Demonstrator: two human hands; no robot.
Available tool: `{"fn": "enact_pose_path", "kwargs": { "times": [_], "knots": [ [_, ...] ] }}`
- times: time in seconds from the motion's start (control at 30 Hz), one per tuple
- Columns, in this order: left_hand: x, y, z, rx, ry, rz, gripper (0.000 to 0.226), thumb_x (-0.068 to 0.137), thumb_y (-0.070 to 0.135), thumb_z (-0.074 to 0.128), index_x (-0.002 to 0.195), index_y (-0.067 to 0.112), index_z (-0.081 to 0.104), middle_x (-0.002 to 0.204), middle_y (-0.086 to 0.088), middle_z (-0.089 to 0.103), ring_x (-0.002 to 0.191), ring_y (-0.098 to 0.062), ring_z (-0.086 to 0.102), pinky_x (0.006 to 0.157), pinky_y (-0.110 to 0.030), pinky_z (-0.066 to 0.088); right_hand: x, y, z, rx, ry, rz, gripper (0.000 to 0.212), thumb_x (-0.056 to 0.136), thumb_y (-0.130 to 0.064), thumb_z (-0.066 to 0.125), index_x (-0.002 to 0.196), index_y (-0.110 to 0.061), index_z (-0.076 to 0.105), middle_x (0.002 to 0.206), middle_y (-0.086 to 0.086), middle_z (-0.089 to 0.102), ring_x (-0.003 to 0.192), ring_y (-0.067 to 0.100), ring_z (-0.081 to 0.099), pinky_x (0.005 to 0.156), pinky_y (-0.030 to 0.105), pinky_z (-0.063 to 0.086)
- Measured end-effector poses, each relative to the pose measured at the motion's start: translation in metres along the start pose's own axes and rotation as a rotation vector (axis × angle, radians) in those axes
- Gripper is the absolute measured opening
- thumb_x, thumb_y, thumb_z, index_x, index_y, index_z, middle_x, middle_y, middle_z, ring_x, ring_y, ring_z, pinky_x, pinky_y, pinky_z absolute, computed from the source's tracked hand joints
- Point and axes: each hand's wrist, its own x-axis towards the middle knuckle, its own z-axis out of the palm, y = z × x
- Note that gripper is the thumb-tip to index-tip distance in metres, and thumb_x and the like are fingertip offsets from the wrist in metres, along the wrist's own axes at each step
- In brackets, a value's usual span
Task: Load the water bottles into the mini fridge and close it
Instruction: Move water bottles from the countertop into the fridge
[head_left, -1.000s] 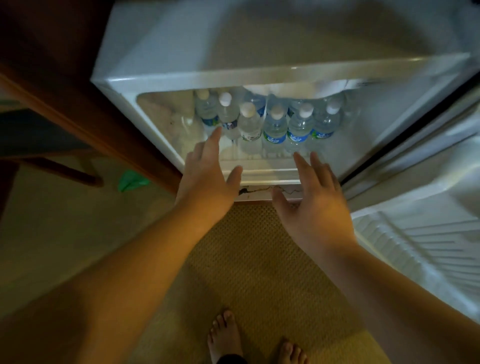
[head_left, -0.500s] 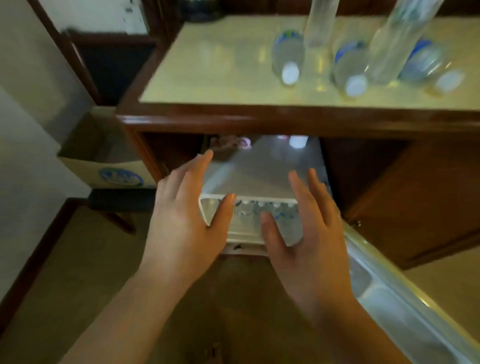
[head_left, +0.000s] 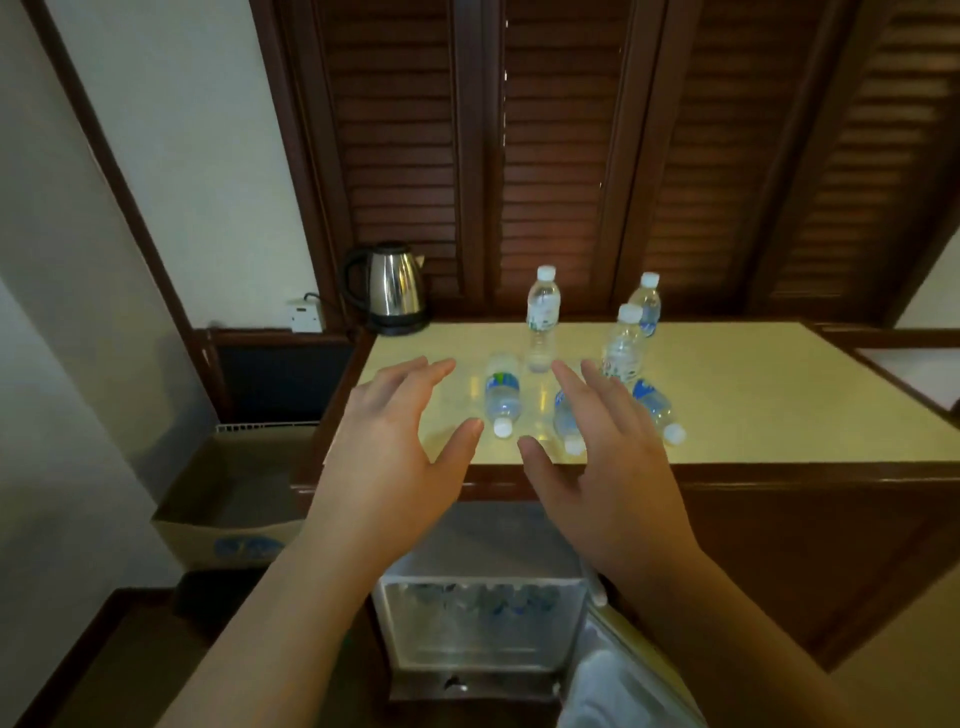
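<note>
Plastic water bottles (head_left: 503, 402) are waiting on the bench (head_left: 779, 395); both hands, left hand (head_left: 384, 457) and right hand (head_left: 613, 467), grip wide and empty, are reaching toward twelve o'clock above the open mini fridge (head_left: 483, 623). Each hand will likely be picking a lying bottle next.

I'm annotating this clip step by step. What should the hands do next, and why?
Probably lower the left hand onto the lying bottle between the hands and grasp it: both hands are open and empty above the counter, and the fridge below is open.
</note>
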Motion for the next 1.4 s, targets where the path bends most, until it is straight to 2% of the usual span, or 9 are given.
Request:
{"fn": "enact_pose_path", "kwargs": {
  "times": [0.2, 0.37, 0.53, 0.67, 0.77, 0.9, 1.13, 1.23, 1.4],
  "knots": [
    [0.035, -0.014, 0.031, -0.028, -0.078, -0.012, 0.057, 0.092, 0.054, 0.064, 0.145, 0.04, 0.047, 0.145, 0.018, 0.048, 0.134, -0.005, 0.039, 0.103, -0.02, 0.032, 0.045, 0.034, 0.025, -0.059, -0.05, 0.247, 0.071, 0.092, -0.056, 0.06, 0.153, -0.034, 0.033, 0.144, -0.003, 0.049, 0.133, 0.021, 0.043, 0.102, 0.04, 0.048],
    [0.081, -0.043, 0.095, 0.022, -0.328, -0.211, 0.053, 0.088, 0.069, 0.056, 0.131, 0.039, 0.047, 0.12, 0.009, 0.061, 0.109, -0.01, 0.057, 0.09, -0.032, 0.054, 0.074, 0.079, 0.082, -0.11, -0.193, 0.46, 0.064, 0.091, -0.055, 0.061, 0.145, -0.029, 0.04, 0.125, 0.004, 0.055, 0.119, 0.027, 0.05, 0.095, 0.04, 0.049],
    [0.129, -0.074, 0.173, 0.085, -0.499, -0.391, 0.073, 0.087, 0.079, 0.046, 0.132, 0.021, 0.051, 0.12, 0.0, 0.067, 0.106, -0.02, 0.064, 0.079, -0.033, 0.051, 0.096, 0.109, 0.13, -0.067, -0.194, 0.633, 0.062, 0.089, -0.051, 0.066, 0.139, -0.027, 0.039, 0.125, 0.004, 0.055, 0.117, 0.025, 0.053, 0.093, 0.038, 0.052],
    [0.151, -0.085, 0.221, 0.109, -0.574, -0.447, 0.075, 0.086, 0.078, 0.047, 0.127, 0.015, 0.053, 0.114, -0.005, 0.069, 0.102, -0.024, 0.067, 0.078, -0.034, 0.053, 0.108, 0.12, 0.15, -0.073, -0.174, 0.677, 0.057, 0.087, -0.037, 0.074, 0.128, -0.024, 0.037, 0.119, 0.008, 0.051, 0.103, 0.028, 0.063, 0.079, 0.035, 0.054],
    [0.159, -0.09, 0.241, 0.084, -0.566, -0.494, 0.067, 0.088, 0.071, 0.054, 0.119, 0.013, 0.057, 0.105, -0.007, 0.07, 0.095, -0.025, 0.068, 0.072, -0.032, 0.051, 0.114, 0.127, 0.155, -0.046, -0.149, 0.697, 0.048, 0.089, -0.027, 0.073, 0.12, -0.026, 0.036, 0.109, 0.005, 0.046, 0.088, 0.03, 0.063, 0.067, 0.034, 0.046],
    [0.159, -0.088, 0.243, 0.029, -0.497, -0.535, 0.05, 0.094, 0.054, 0.06, 0.114, 0.008, 0.06, 0.096, -0.006, 0.066, 0.083, -0.022, 0.062, 0.066, -0.029, 0.044, 0.112, 0.132, 0.157, -0.027, -0.113, 0.688, 0.044, 0.089, -0.019, 0.069, 0.122, -0.025, 0.04, 0.108, 0.0, 0.043, 0.077, 0.021, 0.051, 0.065, 0.031, 0.041],
    [0.147, -0.087, 0.214, 0.04, -0.469, -0.553, 0.036, 0.094, 0.039, 0.062, 0.116, 0.011, 0.056, 0.106, -0.008, 0.066, 0.084, -0.022, 0.057, 0.068, -0.029, 0.044, 0.095, 0.128, 0.142, -0.041, -0.037, 0.595, 0.058, 0.087, -0.015, 0.072, 0.139, -0.021, 0.047, 0.115, 0.004, 0.047, 0.09, 0.021, 0.051, 0.074, 0.029, 0.042],
    [0.134, -0.084, 0.195, 0.087, -0.401, -0.506, 0.035, 0.094, 0.04, 0.061, 0.118, 0.015, 0.058, 0.108, -0.007, 0.068, 0.089, -0.023, 0.061, 0.071, -0.029, 0.046, 0.087, 0.12, 0.128, -0.05, 0.026, 0.511, 0.052, 0.088, -0.015, 0.073, 0.138, -0.019, 0.056, 0.116, 0.009, 0.052, 0.097, 0.024, 0.057, 0.077, 0.027, 0.044],
    [0.112, -0.078, 0.149, 0.044, -0.232, -0.323, 0.031, 0.094, 0.04, 0.065, 0.116, 0.018, 0.059, 0.1, 0.001, 0.056, 0.078, -0.013, 0.054, 0.059, -0.023, 0.043, 0.074, 0.105, 0.092, -0.02, 0.099, 0.368, 0.039, 0.093, -0.019, 0.069, 0.131, -0.019, 0.062, 0.112, 0.003, 0.05, 0.1, 0.026, 0.059, 0.079, 0.036, 0.055]
  ]
}}
